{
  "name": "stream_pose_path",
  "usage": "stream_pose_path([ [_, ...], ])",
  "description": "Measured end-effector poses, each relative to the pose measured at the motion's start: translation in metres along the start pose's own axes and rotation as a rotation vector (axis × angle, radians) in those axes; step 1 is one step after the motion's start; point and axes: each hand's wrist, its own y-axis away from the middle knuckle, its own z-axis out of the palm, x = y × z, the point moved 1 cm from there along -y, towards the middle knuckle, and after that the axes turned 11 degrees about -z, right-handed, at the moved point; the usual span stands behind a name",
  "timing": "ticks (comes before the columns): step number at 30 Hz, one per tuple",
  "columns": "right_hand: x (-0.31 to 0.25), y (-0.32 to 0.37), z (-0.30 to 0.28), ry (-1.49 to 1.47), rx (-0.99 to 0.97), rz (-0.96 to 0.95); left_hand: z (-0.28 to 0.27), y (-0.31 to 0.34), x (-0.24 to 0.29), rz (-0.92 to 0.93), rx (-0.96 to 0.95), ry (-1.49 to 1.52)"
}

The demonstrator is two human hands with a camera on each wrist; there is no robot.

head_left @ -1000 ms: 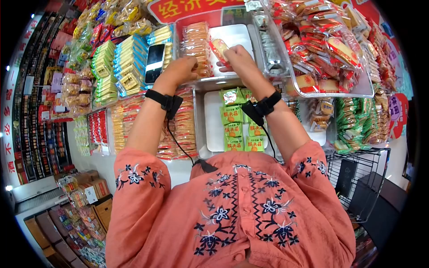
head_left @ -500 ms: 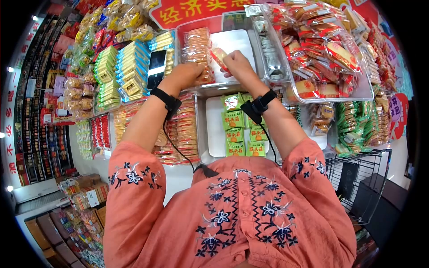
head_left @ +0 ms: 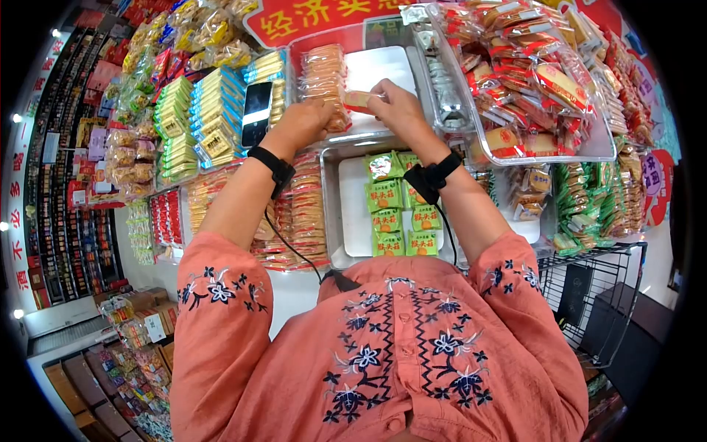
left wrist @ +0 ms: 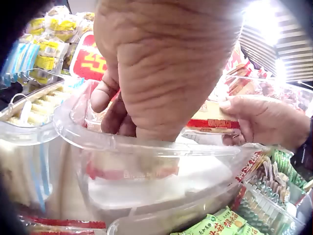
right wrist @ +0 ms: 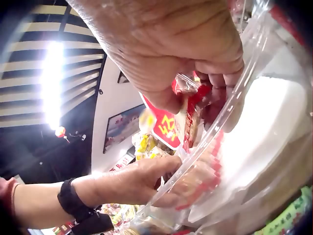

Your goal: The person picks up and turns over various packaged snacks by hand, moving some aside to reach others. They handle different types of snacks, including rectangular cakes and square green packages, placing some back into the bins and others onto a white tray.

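Standing over a shop display, from left: beyond a smartphone (head_left: pixel 257 114), a person's left hand (head_left: pixel 304 124) touches the near end of a row of wrapped pastries (head_left: pixel 322 74) in a clear bin (head_left: pixel 361 137), any grip hidden. Apart from it, just right of the row, one wrapped pastry (head_left: pixel 358 99) lies crosswise, long axis toward the row, pinched by the nearer right hand (head_left: pixel 400 110). The left-wrist view reveals a red lettered band (left wrist: pixel 210 123) on that packet, unreadable from the head.
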Motion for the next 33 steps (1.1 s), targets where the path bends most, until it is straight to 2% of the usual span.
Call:
stream_pose_path([
  [3,-0.004,0.004,-0.007,0.098,-0.019,-0.084,0.007,0.001,-0.003,-0.022,0.026,-0.015],
  [6,-0.012,0.004,-0.014,0.196,-0.117,-0.120,0.012,0.003,-0.008,-0.090,-0.048,0.007],
  [12,-0.009,0.003,-0.014,0.130,-0.303,-0.251,0.005,0.004,-0.007,-0.134,-0.141,0.054],
  [18,-0.012,0.004,0.019,0.374,-0.320,-0.325,0.000,0.003,-0.007,-0.120,-0.152,0.119],
  [21,-0.018,0.004,0.026,0.387,-0.326,-0.314,0.000,0.002,-0.011,-0.105,-0.188,0.143],
  [27,-0.012,-0.001,0.038,0.368,-0.366,-0.308,-0.009,0.003,-0.014,-0.117,-0.234,0.197],
  [30,-0.012,0.000,0.043,0.320,-0.324,-0.316,-0.008,0.001,-0.022,-0.102,-0.243,0.245],
  [33,-0.012,-0.001,0.042,0.159,-0.298,-0.248,-0.008,0.001,-0.028,-0.105,-0.237,0.260],
])
